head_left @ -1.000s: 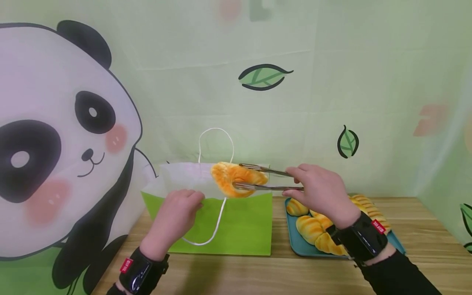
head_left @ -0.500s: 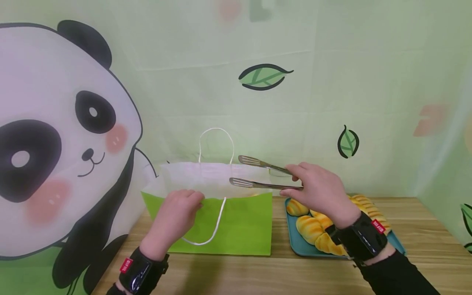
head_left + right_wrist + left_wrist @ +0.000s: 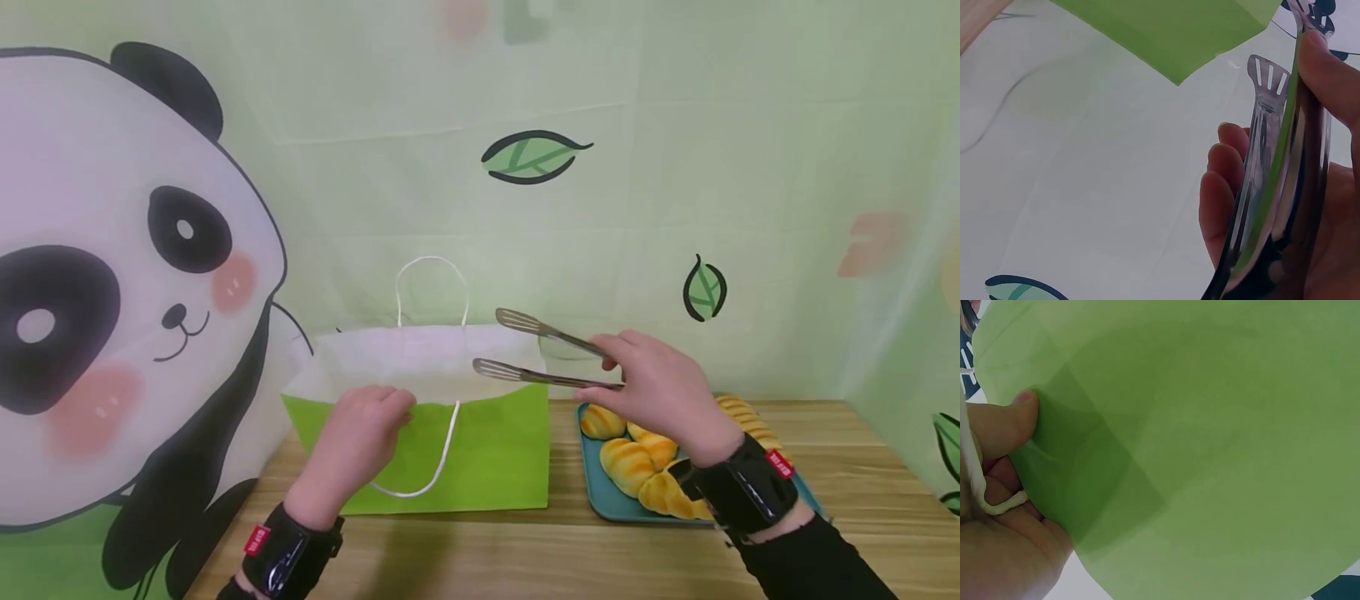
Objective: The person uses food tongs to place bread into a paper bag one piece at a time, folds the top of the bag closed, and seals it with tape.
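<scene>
A green paper bag [image 3: 495,467] with a white inside stands upright on the table, its top open. My left hand [image 3: 365,433] pinches the bag's near edge, thumb [image 3: 1019,419] on the green face and fingers behind it. The white cord handle [image 3: 1004,505] runs past those fingers in the left wrist view. In my right hand [image 3: 663,392] are metal tongs [image 3: 558,335], held between thumb and fingers. Their slotted tips stand apart over the bag's right side, with nothing between them. What lies inside the bag is hidden by its front wall.
Right of the bag, a blue tray [image 3: 596,493] holds several bread rolls [image 3: 627,467], partly covered by my right wrist. The wooden table [image 3: 510,558] meets a backdrop [image 3: 360,192] with a printed panda and leaves.
The bread roll dropped from the tongs into the bag, out of sight. The tongs have spread and moved slightly right and up. My left hand kept its grip on the bag.
</scene>
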